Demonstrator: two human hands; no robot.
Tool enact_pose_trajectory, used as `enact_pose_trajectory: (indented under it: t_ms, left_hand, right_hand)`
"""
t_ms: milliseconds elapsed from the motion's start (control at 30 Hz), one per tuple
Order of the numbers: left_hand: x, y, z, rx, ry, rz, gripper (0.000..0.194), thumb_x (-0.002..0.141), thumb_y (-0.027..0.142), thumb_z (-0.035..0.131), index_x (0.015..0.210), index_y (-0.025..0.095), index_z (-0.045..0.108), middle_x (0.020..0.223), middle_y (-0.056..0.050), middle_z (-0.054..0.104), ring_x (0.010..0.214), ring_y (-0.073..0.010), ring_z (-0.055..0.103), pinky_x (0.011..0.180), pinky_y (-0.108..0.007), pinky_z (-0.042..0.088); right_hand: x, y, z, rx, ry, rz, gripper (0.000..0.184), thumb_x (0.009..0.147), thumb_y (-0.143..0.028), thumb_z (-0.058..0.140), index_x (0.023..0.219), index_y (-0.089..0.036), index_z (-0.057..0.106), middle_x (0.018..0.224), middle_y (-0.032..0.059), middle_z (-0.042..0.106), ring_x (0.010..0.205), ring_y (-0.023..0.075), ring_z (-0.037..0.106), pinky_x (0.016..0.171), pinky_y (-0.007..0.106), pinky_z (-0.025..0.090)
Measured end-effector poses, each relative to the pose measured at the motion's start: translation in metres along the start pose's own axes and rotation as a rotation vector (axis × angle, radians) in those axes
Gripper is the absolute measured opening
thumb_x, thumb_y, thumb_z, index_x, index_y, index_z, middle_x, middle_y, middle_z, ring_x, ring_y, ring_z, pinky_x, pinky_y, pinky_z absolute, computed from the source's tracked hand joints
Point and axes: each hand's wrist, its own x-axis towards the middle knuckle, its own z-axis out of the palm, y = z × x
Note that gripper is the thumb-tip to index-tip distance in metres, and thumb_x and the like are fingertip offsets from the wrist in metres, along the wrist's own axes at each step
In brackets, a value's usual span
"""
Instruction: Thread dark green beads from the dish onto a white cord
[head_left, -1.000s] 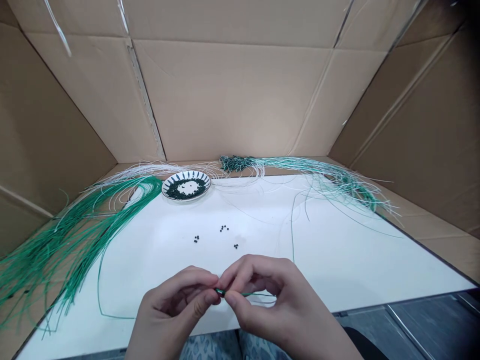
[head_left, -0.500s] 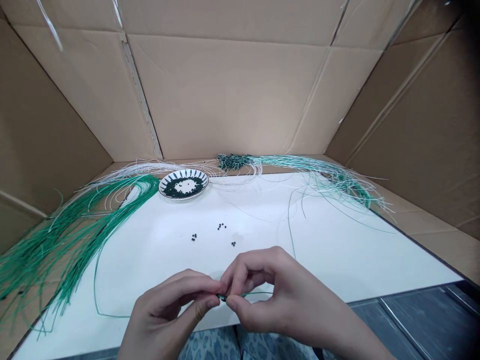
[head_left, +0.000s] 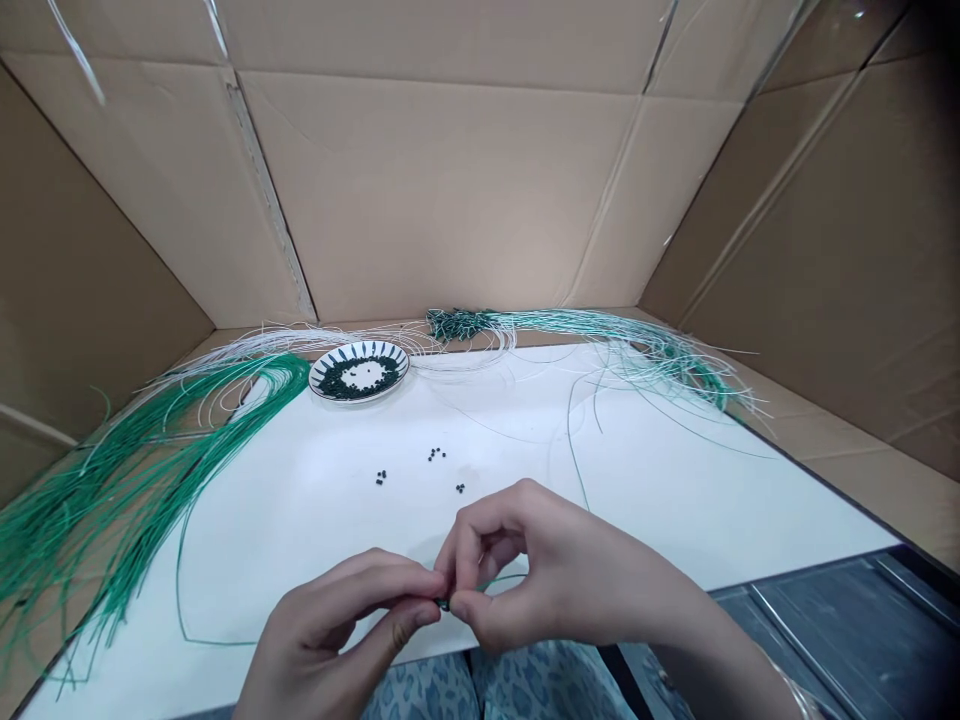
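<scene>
Near the front edge of the white board (head_left: 315,520), my left hand (head_left: 341,625) pinches a green cord (head_left: 501,578) with thumb and forefinger. My right hand (head_left: 517,580) meets it fingertip to fingertip, pinching the same cord. A small dark bead or knot (head_left: 444,604) shows between the two sets of fingertips; which of these it is I cannot tell. Beyond the hands, small black beads (head_left: 381,477) lie on the board in little groups. At the back left stands a white plate with a dark striped rim (head_left: 390,352), holding many more beads.
A large bundle of green cords (head_left: 150,500) spreads along the left side. Dark beaded ends (head_left: 457,324) with pale strands (head_left: 570,320) run along the back to the right. Cardboard walls (head_left: 450,190) enclose the board on three sides.
The view has shifted slightly, so the board's contents appear a little further left. Both hands keep their pinch, and the right hand has tilted a little at the fingertips.
</scene>
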Motion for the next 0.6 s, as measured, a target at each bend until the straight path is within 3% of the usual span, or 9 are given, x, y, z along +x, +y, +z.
enact_pose_trajectory:
  t_ms: [167, 400, 600]
  left_hand:
    - [-0.0005, -0.0005, 0.0014, -0.015, 0.018, -0.024, 0.017, 0.072, 0.022, 0.079, 0.077, 0.036, 0.087, 0.070, 0.002, 0.079, 0.068, -0.0151, 0.069, 0.063, -0.015, 0.051]
    - [0.0030, 0.0003, 0.0024, -0.145, 0.052, -0.179, 0.002, 0.064, 0.025, 0.085, 0.063, 0.027, 0.085, 0.060, 0.000, 0.071, 0.061, -0.0148, 0.062, 0.059, -0.017, 0.051]
    - [0.0039, -0.0012, 0.0023, -0.190, 0.069, -0.206, 0.011, 0.059, 0.034, 0.091, 0.061, 0.025, 0.084, 0.058, 0.000, 0.070, 0.059, -0.0137, 0.063, 0.058, -0.017, 0.050]
  right_hand:
    - [0.0054, 0.0004, -0.0034, -0.008, -0.025, 0.039, 0.007, 0.065, -0.012, 0.073, 0.068, -0.017, 0.071, 0.073, 0.0009, 0.071, 0.073, 0.0164, 0.061, 0.078, 0.031, 0.051]
    - [0.0087, -0.0019, -0.0028, 0.076, -0.030, 0.054, 0.008, 0.064, -0.012, 0.074, 0.069, -0.017, 0.070, 0.072, 0.0005, 0.072, 0.071, 0.0151, 0.062, 0.070, 0.026, 0.049]
    - [0.0051, -0.0047, -0.0005, 0.048, 0.000, 0.039, 0.008, 0.066, -0.012, 0.072, 0.069, -0.017, 0.067, 0.071, 0.0000, 0.070, 0.071, 0.0147, 0.062, 0.074, 0.027, 0.051]
